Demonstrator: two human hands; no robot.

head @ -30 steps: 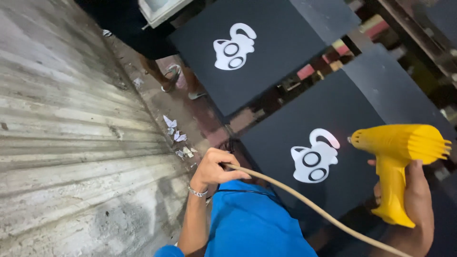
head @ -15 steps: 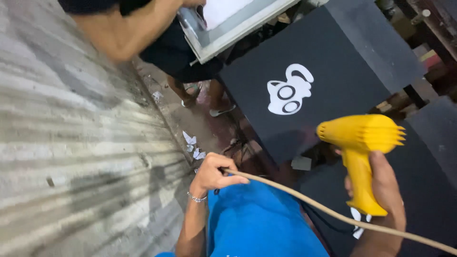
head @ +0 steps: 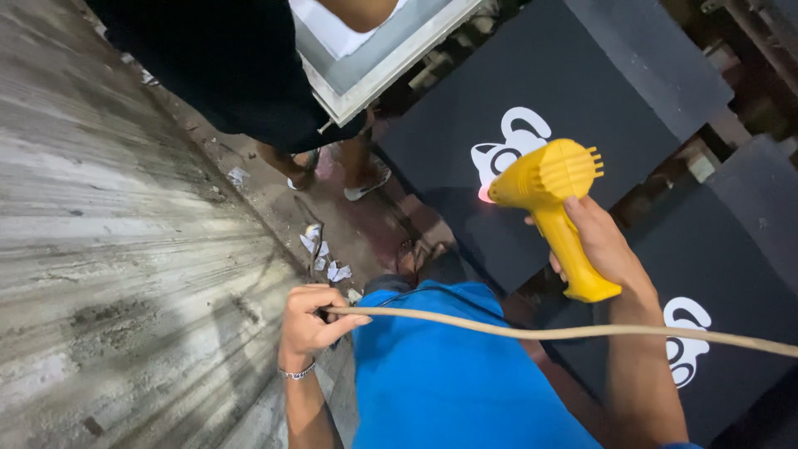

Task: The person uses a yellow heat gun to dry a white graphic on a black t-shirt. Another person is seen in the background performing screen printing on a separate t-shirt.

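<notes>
Yellow heat gun (head: 551, 204) sits gripped in the right hand (head: 605, 248), its glowing nozzle over the white cat-shaped print (head: 507, 150) on the black panel (head: 582, 75) at one o'clock. Left hand (head: 309, 320) fingers pinch the tan cord (head: 540, 331). Another printed panel (head: 731, 274) waits at four o'clock.

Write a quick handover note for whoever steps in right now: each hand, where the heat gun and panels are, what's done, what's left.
Right hand grips the yellow heat gun by its handle, nozzle close over the white cat print on the near black panel, with a reddish glow at the nozzle tip.
Left hand holds the tan cord clear, beside the blue shirt.
Second black panel, also printed, lies to the right.
Another person in black shorts stands beyond, holding a framed screen.
Done: both panels printed.
Left, probably: finishing heat on this print; whether the other was heated cannot be told.
</notes>
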